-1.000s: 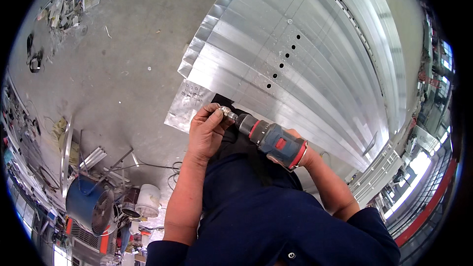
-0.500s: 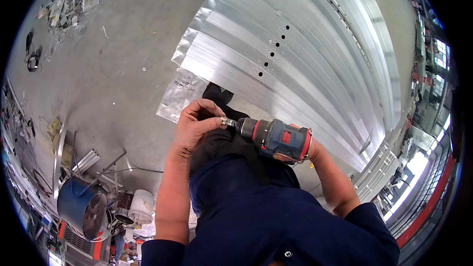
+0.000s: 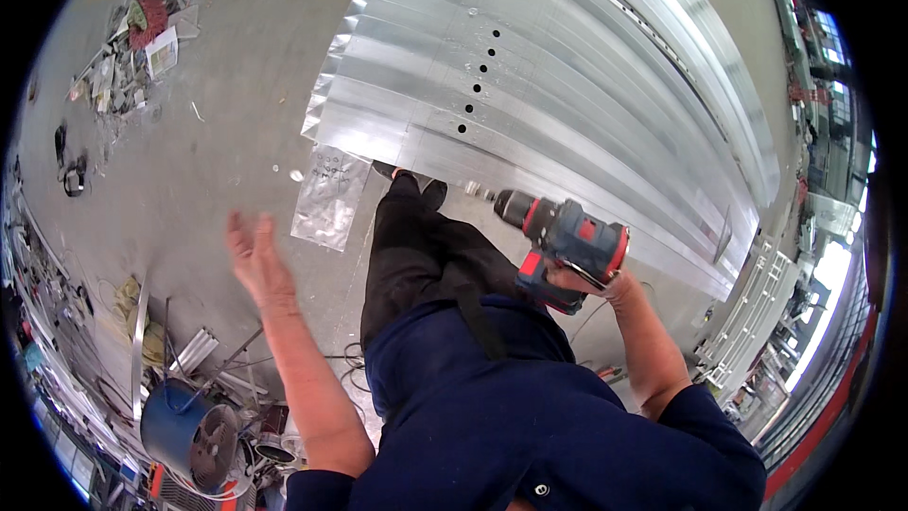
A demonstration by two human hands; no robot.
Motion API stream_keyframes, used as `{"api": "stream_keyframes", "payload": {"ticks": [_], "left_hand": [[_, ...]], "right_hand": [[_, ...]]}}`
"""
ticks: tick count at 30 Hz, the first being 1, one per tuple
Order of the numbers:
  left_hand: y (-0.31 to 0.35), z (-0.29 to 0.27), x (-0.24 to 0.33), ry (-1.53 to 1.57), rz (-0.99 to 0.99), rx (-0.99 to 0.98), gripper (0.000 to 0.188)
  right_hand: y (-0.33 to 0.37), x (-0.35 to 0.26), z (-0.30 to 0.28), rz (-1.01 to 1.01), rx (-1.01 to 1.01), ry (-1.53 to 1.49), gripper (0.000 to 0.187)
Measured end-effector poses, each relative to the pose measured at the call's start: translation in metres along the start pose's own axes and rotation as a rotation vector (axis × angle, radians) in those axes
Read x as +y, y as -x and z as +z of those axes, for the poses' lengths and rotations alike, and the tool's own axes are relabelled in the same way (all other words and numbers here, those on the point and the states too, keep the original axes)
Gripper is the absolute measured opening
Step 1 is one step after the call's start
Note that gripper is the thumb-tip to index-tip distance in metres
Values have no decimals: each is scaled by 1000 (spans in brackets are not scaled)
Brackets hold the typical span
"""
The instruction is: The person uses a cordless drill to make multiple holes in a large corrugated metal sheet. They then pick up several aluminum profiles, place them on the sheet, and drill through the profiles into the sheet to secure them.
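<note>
My right hand (image 3: 586,282) is closed round the grip of a cordless drill (image 3: 572,235), blue-black with red trim. A short metal hole cutter (image 3: 478,190) sits in its chuck, pointing left. Well away from the drill, my left hand (image 3: 253,263) is over the floor on the left, smeared by motion but with fingers apart and nothing seen in them. A small bright piece (image 3: 296,176) shows beyond it; I cannot tell whether it lies on the floor or is in the air. Ahead, ribbed aluminium panels (image 3: 549,85) carry a row of several round dark holes.
A thin marked metal sheet (image 3: 329,199) lies at the panels' near left corner. Scrap (image 3: 128,61) is heaped at the far left. A blue drum fan (image 3: 175,421), cables and metal offcuts crowd the near left. A white rack (image 3: 752,308) stands to the right.
My left hand has let go of the hole cutter and swung out to the left. The drill has moved right, away from it, and its battery now shows.
</note>
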State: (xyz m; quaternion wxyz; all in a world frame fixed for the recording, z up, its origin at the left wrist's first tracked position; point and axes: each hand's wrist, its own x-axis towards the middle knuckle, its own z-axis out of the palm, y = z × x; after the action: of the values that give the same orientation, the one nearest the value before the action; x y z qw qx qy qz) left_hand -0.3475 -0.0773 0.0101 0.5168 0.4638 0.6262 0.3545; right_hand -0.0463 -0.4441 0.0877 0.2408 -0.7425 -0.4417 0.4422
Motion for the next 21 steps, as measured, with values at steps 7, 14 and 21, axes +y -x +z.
{"api": "stream_keyframes", "payload": {"ticks": [7, 14, 21], "left_hand": [[91, 78, 37, -376, 620, -648, 22], [163, 182, 23, -157, 864, -991, 53], [139, 196, 7, -104, 714, -992, 43]], "right_hand": [[-46, -27, 12, 433, 97, -68, 24], [-81, 6, 52, 122, 222, -373, 17], [-100, 9, 48, 207, 52, -11, 11]]}}
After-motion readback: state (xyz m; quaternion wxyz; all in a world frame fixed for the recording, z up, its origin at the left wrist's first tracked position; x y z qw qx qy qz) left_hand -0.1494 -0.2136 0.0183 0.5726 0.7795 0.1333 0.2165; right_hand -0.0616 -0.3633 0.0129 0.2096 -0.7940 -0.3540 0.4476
